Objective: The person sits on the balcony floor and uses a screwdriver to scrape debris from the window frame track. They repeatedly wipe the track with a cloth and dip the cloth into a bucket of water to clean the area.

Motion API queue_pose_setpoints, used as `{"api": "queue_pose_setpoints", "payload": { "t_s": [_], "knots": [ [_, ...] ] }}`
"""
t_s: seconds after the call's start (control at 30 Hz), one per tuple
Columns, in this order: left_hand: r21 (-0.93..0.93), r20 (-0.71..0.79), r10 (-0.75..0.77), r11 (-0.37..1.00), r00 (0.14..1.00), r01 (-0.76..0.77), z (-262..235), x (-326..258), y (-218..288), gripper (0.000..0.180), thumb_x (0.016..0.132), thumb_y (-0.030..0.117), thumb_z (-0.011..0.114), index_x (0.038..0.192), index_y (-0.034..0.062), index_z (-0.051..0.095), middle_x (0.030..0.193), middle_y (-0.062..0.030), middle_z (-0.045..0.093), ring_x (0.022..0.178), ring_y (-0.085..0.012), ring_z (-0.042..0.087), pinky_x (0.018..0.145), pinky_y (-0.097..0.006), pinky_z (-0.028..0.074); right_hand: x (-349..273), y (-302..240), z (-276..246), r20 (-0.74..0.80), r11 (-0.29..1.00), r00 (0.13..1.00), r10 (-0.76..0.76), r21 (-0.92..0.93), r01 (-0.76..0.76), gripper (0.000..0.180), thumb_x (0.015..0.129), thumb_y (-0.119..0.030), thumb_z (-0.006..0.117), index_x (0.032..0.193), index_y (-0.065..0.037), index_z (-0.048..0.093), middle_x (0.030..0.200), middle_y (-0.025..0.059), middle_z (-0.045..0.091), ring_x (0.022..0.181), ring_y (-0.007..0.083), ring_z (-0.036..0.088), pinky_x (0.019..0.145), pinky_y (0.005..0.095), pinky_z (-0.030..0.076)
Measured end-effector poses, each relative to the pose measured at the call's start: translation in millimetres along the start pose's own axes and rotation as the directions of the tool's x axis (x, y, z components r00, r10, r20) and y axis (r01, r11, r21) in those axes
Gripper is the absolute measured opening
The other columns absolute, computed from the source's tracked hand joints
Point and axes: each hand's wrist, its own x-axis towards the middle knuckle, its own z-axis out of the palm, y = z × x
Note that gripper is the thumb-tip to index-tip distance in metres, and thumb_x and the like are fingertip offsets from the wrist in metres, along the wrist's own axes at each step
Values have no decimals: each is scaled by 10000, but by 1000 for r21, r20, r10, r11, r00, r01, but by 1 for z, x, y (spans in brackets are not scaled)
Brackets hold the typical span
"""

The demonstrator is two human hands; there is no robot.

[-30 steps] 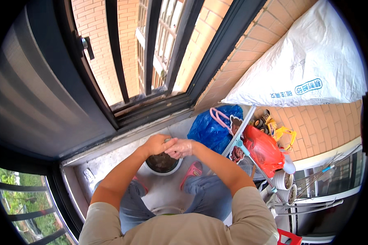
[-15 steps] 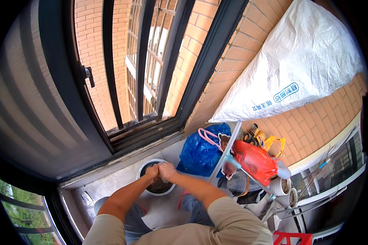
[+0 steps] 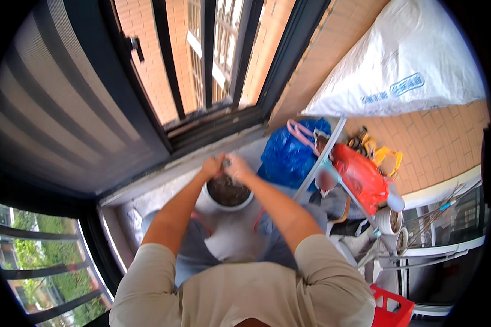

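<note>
The left hand [image 3: 213, 165] and right hand [image 3: 237, 167] are curled side by side over the far rim of the white pot [image 3: 231, 208]; whether either grip is clamped on anything cannot be told. Dark soil [image 3: 229, 192] is already potted; what remains is not shown. The pale floor [image 3: 226, 240] is bordered by a window screen [image 3: 65, 109] at left, a blue bag [image 3: 289, 157] and brick wall [image 3: 431, 144] at right.
</note>
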Motion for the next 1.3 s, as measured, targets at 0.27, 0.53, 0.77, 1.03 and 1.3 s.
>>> {"api": "queue_pose_setpoints", "payload": {
  "t_s": [0.27, 0.53, 0.77, 1.03, 1.3],
  "knots": [
    [-946, 263, -116, 165, 958, 280, -70, -12, 73, 359, 864, 90, 566, 1206, 81, 458, 1102, -63, 512, 1010, -206, 542, 865, -418, 480, 5, -49, -62, 153, 724, 901, 405, 548, -419, 372, 794, -158, 716, 1117, -20, 594, 948, 84, 623, 776, 113, 574, 616, 261, 495],
    [-939, 127, -104, 307, 986, 153, -94, -22, 111, 249, 759, 13, 515, 999, 65, 560, 909, -41, 570, 853, -165, 566, 732, -297, 481, 9, -57, -80, 269, 558, 898, 349, 711, -429, 253, 808, -141, 692, 1028, -40, 615, 773, 6, 577, 625, 94, 520, 544, 237, 439],
    [-848, 74, -29, 524, 997, 78, -114, -21, 108, 394, 799, 45, 618, 1176, 81, 510, 1064, -59, 590, 970, -149, 559, 823, -267, 448, 24, -56, -117, 271, 550, 906, 324, 726, -414, 115, 856, -139, 667, 857, -68, 576, 694, -6, 536, 567, 92, 525, 528, 233, 461],
    [-830, -107, 126, 535, 986, -158, -102, -20, 111, 307, 837, 164, 706, 1106, 67, 593, 1018, -21, 626, 918, -100, 564, 810, -256, 451, 16, -89, -137, 175, 767, 967, 187, 588, -255, 175, 844, -133, 674, 932, -2, 600, 830, 42, 616, 712, 108, 583, 644, 243, 501],
    [-737, -228, 32, 648, 973, -194, -107, -20, 129, 160, 921, 235, 612, 909, 77, 635, 745, 73, 564, 702, -40, 511, 620, -206, 403, 12, -73, -151, 174, 692, 971, 164, 681, -239, 297, 816, -118, 682, 1073, -11, 577, 986, 54, 623, 913, 145, 598, 844, 284, 481]
  ]
}}
